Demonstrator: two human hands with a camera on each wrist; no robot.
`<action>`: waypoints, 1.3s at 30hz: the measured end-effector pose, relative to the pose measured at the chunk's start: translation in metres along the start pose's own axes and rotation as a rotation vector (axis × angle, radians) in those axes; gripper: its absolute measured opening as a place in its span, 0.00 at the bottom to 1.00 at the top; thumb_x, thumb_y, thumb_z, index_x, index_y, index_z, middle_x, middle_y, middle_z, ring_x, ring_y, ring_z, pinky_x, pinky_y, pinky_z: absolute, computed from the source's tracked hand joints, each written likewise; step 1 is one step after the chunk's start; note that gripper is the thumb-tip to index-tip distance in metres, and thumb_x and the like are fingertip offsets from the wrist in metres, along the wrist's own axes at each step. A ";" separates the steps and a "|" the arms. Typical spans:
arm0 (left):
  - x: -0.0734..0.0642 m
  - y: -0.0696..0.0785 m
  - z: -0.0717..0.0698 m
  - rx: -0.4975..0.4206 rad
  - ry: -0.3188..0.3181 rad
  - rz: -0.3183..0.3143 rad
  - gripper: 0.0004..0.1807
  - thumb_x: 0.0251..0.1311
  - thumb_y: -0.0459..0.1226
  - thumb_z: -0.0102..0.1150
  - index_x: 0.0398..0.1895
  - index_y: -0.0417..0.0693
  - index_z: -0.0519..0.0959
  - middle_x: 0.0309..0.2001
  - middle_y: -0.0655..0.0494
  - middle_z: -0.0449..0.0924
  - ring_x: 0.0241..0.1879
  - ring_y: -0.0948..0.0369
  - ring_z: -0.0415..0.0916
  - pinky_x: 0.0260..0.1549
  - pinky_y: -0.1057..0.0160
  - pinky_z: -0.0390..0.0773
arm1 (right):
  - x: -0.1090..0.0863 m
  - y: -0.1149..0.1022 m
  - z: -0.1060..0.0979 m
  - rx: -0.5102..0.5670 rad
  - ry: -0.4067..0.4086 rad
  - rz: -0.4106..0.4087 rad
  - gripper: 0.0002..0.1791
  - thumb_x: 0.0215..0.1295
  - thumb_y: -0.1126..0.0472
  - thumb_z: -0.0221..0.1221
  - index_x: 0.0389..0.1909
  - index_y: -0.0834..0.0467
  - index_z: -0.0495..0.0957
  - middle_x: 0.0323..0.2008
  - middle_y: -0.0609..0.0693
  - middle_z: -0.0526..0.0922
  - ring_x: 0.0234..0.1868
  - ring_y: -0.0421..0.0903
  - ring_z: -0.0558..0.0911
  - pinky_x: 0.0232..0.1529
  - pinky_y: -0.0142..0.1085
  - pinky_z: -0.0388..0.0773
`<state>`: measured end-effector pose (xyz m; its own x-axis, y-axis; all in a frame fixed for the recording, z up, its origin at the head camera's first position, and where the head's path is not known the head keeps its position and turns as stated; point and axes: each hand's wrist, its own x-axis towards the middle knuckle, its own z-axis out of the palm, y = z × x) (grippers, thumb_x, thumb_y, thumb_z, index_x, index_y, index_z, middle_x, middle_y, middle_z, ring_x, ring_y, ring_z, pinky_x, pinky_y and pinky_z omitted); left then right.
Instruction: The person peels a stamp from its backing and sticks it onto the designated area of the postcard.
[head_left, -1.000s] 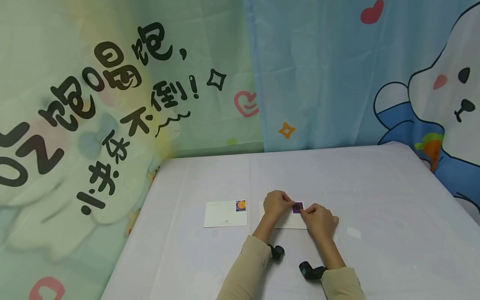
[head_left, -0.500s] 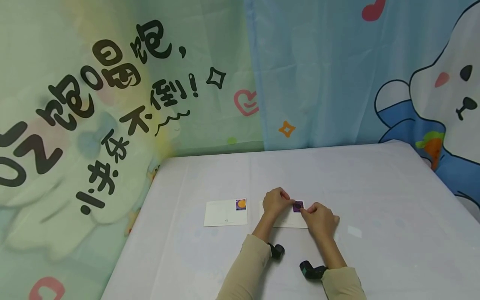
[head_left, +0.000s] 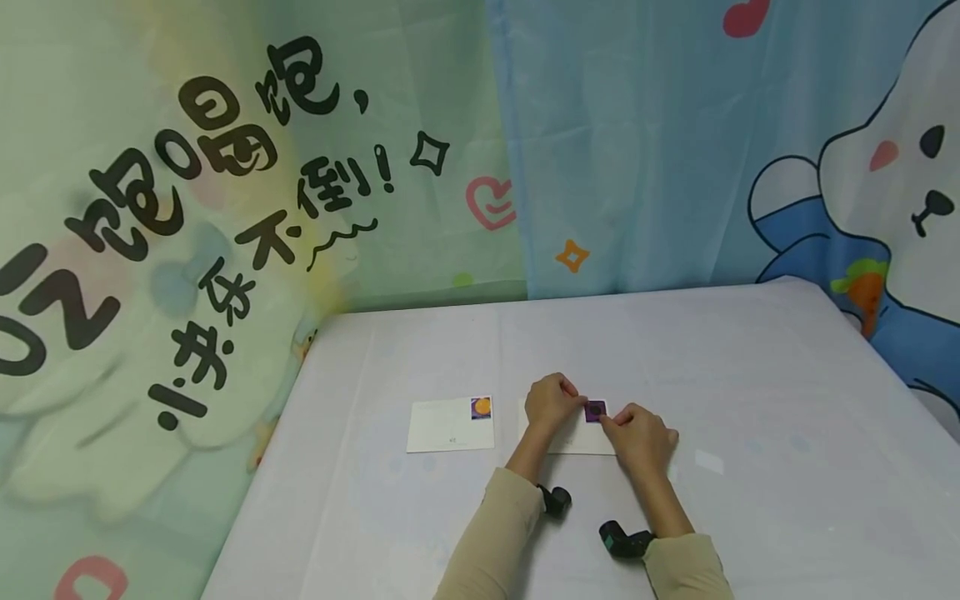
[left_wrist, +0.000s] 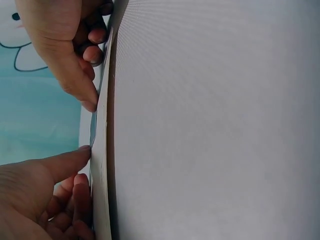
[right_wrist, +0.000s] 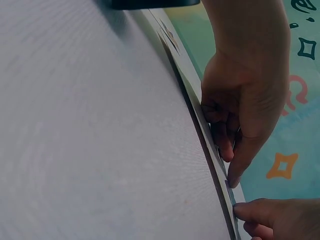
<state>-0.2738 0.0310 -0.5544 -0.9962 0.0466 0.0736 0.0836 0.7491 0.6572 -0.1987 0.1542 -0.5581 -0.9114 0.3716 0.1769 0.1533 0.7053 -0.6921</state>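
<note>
A small purple stamp [head_left: 595,411] with a dark round design lies at the upper right of a white envelope [head_left: 577,440]. My left hand [head_left: 553,406] pinches its left edge near the top, thumb and fingertip together. At its lower right corner, my right hand [head_left: 642,439] grips it the same way. Both hands cover parts of the envelope's sides. In the left wrist view the envelope [left_wrist: 101,165] shows edge-on, with my left thumb [left_wrist: 72,164] and right thumb [left_wrist: 82,90] at the stamp; the other fingers curl behind.
A second white envelope [head_left: 450,429] lies to the left, bearing a purple stamp [head_left: 481,407] with an orange disc. A small pale rectangle [head_left: 708,462] lies right of my right hand. The white-covered table [head_left: 420,350] ends at a printed curtain [head_left: 637,150].
Both hands stay at the stamp, almost still. The view has tilted very slightly; the envelopes keep their places on the table.
</note>
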 end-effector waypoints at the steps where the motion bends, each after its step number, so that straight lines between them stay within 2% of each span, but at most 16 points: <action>1: 0.000 0.000 0.000 0.001 0.002 0.002 0.13 0.42 0.45 0.72 0.16 0.53 0.76 0.14 0.66 0.67 0.16 0.68 0.63 0.17 0.70 0.61 | 0.000 0.000 0.000 0.000 0.002 0.000 0.13 0.52 0.56 0.65 0.17 0.59 0.76 0.16 0.51 0.77 0.24 0.55 0.75 0.34 0.51 0.55; 11: -0.001 0.002 -0.002 0.021 0.020 0.011 0.13 0.42 0.44 0.72 0.16 0.54 0.75 0.14 0.66 0.67 0.16 0.67 0.64 0.17 0.69 0.62 | 0.001 0.000 0.001 -0.019 -0.018 -0.001 0.13 0.53 0.56 0.65 0.18 0.59 0.76 0.16 0.51 0.76 0.25 0.54 0.75 0.35 0.50 0.55; 15: -0.003 0.002 -0.004 -0.012 0.022 0.018 0.11 0.46 0.42 0.69 0.19 0.52 0.75 0.16 0.65 0.70 0.17 0.67 0.65 0.18 0.69 0.63 | 0.002 0.001 0.002 -0.034 -0.009 -0.002 0.14 0.53 0.56 0.66 0.18 0.59 0.75 0.16 0.51 0.76 0.25 0.54 0.75 0.34 0.50 0.56; 18: -0.005 -0.001 -0.007 -0.087 0.049 0.043 0.08 0.49 0.38 0.66 0.23 0.50 0.75 0.18 0.63 0.73 0.18 0.67 0.67 0.18 0.70 0.65 | 0.001 0.001 0.004 -0.035 0.001 -0.001 0.14 0.54 0.56 0.65 0.18 0.59 0.75 0.17 0.51 0.76 0.25 0.53 0.74 0.34 0.49 0.56; 20: -0.007 -0.004 -0.009 -0.126 0.091 0.084 0.05 0.51 0.36 0.64 0.26 0.49 0.76 0.20 0.62 0.75 0.20 0.67 0.69 0.20 0.70 0.67 | 0.000 0.000 0.006 -0.023 0.010 0.003 0.14 0.55 0.55 0.65 0.20 0.59 0.74 0.17 0.51 0.76 0.25 0.53 0.74 0.35 0.50 0.56; 23: -0.013 -0.008 -0.013 -0.135 0.154 0.141 0.04 0.54 0.33 0.59 0.33 0.47 0.77 0.28 0.59 0.78 0.28 0.64 0.75 0.27 0.68 0.72 | 0.000 0.000 0.006 0.004 0.029 0.014 0.14 0.60 0.55 0.61 0.24 0.61 0.74 0.19 0.53 0.77 0.26 0.54 0.74 0.36 0.50 0.56; 26: -0.022 -0.012 -0.017 -0.061 0.202 0.213 0.10 0.55 0.32 0.57 0.42 0.46 0.77 0.39 0.54 0.79 0.41 0.59 0.76 0.40 0.63 0.74 | 0.001 0.000 0.003 0.039 0.050 0.010 0.14 0.67 0.56 0.53 0.28 0.63 0.75 0.21 0.55 0.79 0.28 0.56 0.76 0.36 0.50 0.56; 29: -0.030 -0.018 -0.020 0.076 0.220 0.293 0.19 0.55 0.32 0.57 0.52 0.43 0.73 0.51 0.49 0.75 0.55 0.52 0.70 0.51 0.58 0.70 | -0.002 0.000 0.001 0.075 0.064 -0.041 0.14 0.71 0.59 0.46 0.31 0.64 0.76 0.24 0.56 0.80 0.30 0.57 0.77 0.36 0.49 0.57; 30: -0.033 -0.020 -0.021 0.124 0.208 0.310 0.21 0.56 0.32 0.57 0.55 0.42 0.72 0.55 0.47 0.72 0.59 0.51 0.66 0.54 0.56 0.67 | -0.004 0.000 0.001 0.091 0.066 -0.067 0.13 0.71 0.61 0.46 0.32 0.64 0.76 0.25 0.57 0.81 0.31 0.58 0.77 0.36 0.49 0.58; 34: -0.046 -0.031 -0.024 0.308 0.090 0.306 0.30 0.62 0.40 0.53 0.66 0.40 0.61 0.67 0.44 0.58 0.67 0.47 0.50 0.60 0.51 0.58 | -0.015 -0.002 0.000 0.120 0.026 -0.194 0.07 0.65 0.68 0.52 0.40 0.65 0.76 0.32 0.59 0.81 0.36 0.58 0.76 0.39 0.50 0.65; 37: -0.052 -0.036 -0.025 0.385 -0.001 0.284 0.33 0.66 0.45 0.47 0.69 0.40 0.54 0.70 0.44 0.50 0.69 0.48 0.44 0.62 0.50 0.53 | -0.024 -0.004 0.000 0.079 -0.054 -0.284 0.15 0.61 0.67 0.56 0.49 0.65 0.74 0.45 0.62 0.79 0.47 0.61 0.75 0.47 0.53 0.67; 39: -0.055 -0.039 -0.026 0.413 -0.036 0.278 0.33 0.67 0.47 0.44 0.70 0.40 0.53 0.70 0.43 0.49 0.69 0.47 0.43 0.62 0.50 0.52 | -0.028 -0.007 -0.001 0.030 -0.126 -0.343 0.21 0.61 0.64 0.57 0.55 0.66 0.72 0.54 0.64 0.73 0.56 0.62 0.70 0.54 0.55 0.63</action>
<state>-0.2213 -0.0177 -0.5649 -0.9385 0.2986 0.1733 0.3363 0.9041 0.2635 -0.1736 0.1393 -0.5578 -0.9480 0.0384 0.3159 -0.1787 0.7571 -0.6284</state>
